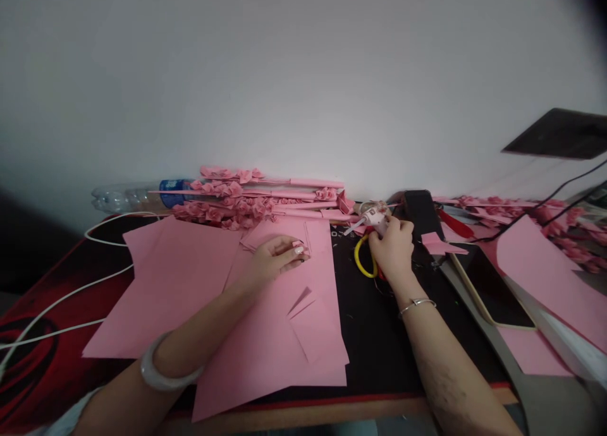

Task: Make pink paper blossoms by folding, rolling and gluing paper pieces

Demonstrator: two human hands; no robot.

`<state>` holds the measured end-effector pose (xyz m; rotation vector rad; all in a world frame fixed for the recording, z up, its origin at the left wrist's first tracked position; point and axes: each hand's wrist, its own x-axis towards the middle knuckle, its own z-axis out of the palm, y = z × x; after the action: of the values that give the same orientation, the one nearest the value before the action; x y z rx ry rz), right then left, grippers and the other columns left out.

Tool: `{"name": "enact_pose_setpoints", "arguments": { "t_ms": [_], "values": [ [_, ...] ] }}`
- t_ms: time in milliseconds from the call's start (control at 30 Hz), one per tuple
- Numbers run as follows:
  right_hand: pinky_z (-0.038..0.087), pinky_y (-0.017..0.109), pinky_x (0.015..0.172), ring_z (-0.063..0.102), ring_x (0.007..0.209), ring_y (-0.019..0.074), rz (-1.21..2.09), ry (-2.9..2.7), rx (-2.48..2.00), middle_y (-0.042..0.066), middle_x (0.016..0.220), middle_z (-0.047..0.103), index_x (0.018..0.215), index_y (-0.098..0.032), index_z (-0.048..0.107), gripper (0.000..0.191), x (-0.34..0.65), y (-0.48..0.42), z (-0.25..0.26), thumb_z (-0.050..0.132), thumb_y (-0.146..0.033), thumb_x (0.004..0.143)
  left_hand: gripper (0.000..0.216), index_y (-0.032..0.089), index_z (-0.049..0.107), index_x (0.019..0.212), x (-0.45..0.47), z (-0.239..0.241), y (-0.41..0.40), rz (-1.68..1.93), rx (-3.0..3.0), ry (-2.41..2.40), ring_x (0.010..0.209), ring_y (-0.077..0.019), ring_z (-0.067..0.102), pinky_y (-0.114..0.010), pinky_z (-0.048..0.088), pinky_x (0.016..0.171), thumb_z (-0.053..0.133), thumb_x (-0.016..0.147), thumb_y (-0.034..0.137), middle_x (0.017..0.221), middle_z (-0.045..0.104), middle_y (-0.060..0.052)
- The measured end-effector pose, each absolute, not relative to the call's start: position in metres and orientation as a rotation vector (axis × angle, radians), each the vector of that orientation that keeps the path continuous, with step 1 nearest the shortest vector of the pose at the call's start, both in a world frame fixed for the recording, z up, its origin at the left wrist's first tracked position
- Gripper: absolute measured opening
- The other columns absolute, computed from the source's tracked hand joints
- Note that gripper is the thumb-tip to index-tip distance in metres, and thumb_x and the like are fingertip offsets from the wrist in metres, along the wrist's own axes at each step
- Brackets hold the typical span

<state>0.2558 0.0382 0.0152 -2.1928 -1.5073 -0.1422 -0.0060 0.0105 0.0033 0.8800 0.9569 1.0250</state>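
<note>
My left hand (279, 257) is closed over the pink sheets, pinching a small folded piece of pink paper (301, 247) between thumb and fingers. My right hand (394, 246) wraps round a pale glue gun (374, 217), its nozzle pointing left; the fingers partly cover the gun's body. Just below that hand lie scissors (359, 262) with a yellow handle loop, partly hidden by the wrist. Large pink paper sheets (270, 341) spread under my left hand and forearm. Smaller cut pieces (315, 328) rest on top of them.
Pink paper flowers (246, 205) with rolled stems lie along the wall, beside a plastic bottle (128, 197). More flowers (512, 211) are at right. A phone (496, 287), a black box-like object (422, 211) and a red-handled item (455, 224) lie near my right arm. White cable (71, 290) crosses the left side.
</note>
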Motion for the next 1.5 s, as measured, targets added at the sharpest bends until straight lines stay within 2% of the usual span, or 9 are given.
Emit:
{"name": "enact_pose_setpoints", "arguments": {
  "t_ms": [100,233,467,700,833,933,1133,1333,1500],
  "values": [
    [0.047,0.043,0.079,0.059,0.092,0.0319,-0.144,-1.481,-2.139,0.021,0.112,0.054,0.119,-0.007,0.059,0.047,0.261,0.041,0.015,0.061,-0.028,0.078,0.023,0.017,0.064,0.089,-0.006,0.002,0.01,1.027,0.896,0.953,0.093,-0.021,0.071,-0.039,0.055,0.093,0.077,0.073,0.028,0.092,0.073,-0.006],
    [0.046,0.04,0.075,0.06,0.084,0.0315,-0.143,-1.533,-2.158,0.018,0.09,0.064,0.105,-0.007,0.065,0.035,0.268,0.043,0.016,0.057,-0.028,0.078,0.024,0.019,0.064,0.089,-0.007,0.002,0.01,1.044,0.96,0.955,0.096,-0.0218,0.071,-0.038,0.055,0.092,0.078,0.072,0.026,0.093,0.073,-0.004],
    [0.048,0.039,0.075,0.063,0.084,0.0301,-0.201,-1.498,-1.901,0.017,0.094,0.069,0.108,-0.009,0.066,0.036,0.267,0.037,0.025,0.053,-0.03,0.08,0.014,0.018,0.066,0.085,-0.009,0.002,0.011,1.058,1.242,1.085,0.09,-0.0232,0.069,-0.036,0.058,0.08,0.073,0.075,0.025,0.089,0.072,-0.004],
    [0.049,0.033,0.067,0.062,0.075,0.023,0.441,-1.455,-1.505,0.008,0.085,0.069,0.1,-0.014,0.066,0.034,0.252,0.032,0.031,0.064,-0.036,0.075,0.007,0.019,0.069,0.081,-0.01,0.004,0.011,1.071,1.414,1.164,0.091,-0.0224,0.069,-0.036,0.056,0.087,0.071,0.076,0.023,0.089,0.074,-0.005],
    [0.038,0.025,0.047,0.045,0.049,0.0124,0.953,-1.486,-1.376,-0.003,0.057,0.054,0.086,-0.017,0.062,0.028,0.251,0.03,0.024,0.069,-0.038,0.071,0.005,0.018,0.069,0.081,-0.01,0.006,0.011,1.085,1.365,1.19,0.09,-0.0241,0.069,-0.036,0.057,0.084,0.07,0.076,0.019,0.089,0.074,-0.004],
    [0.03,0.021,0.043,0.038,0.046,0.0087,1.187,-1.568,-1.329,-0.006,0.054,0.05,0.079,-0.017,0.058,0.026,0.246,0.026,0.023,0.073,-0.036,0.069,0.008,0.018,0.069,0.082,-0.01,0.004,0.012,1.096,1.308,1.191,0.086,-0.0235,0.07,-0.038,0.058,0.083,0.072,0.074,0.019,0.087,0.075,-0.005],
    [0.029,0.02,0.042,0.036,0.046,0.0077,1.246,-1.642,-1.315,-0.007,0.054,0.048,0.084,-0.016,0.061,0.03,0.238,0.019,0.029,0.075,-0.037,0.068,0.013,0.018,0.07,0.084,-0.008,0.004,0.012,1.086,1.258,1.184,0.091,-0.0249,0.071,-0.04,0.058,0.086,0.074,0.072,0.02,0.09,0.076,-0.006],
    [0.037,0.022,0.047,0.046,0.051,0.0112,1.259,-1.722,-1.282,-0.004,0.058,0.055,0.085,-0.017,0.063,0.027,0.235,0.02,0.025,0.077,-0.035,0.069,0.019,0.017,0.068,0.086,-0.007,0.005,0.01,1.07,1.25,1.174,0.092,-0.0241,0.072,-0.038,0.059,0.085,0.076,0.068,0.018,0.088,0.076,-0.005],
    [0.033,0.021,0.045,0.043,0.049,0.0107,1.254,-1.764,-1.32,-0.004,0.055,0.052,0.083,-0.017,0.062,0.022,0.237,0.02,0.021,0.074,-0.034,0.074,0.018,0.017,0.067,0.085,-0.006,0.004,0.01,1.069,1.227,1.166,0.091,-0.0229,0.072,-0.037,0.059,0.084,0.076,0.069,0.018,0.087,0.075,-0.005]
  ]
}}
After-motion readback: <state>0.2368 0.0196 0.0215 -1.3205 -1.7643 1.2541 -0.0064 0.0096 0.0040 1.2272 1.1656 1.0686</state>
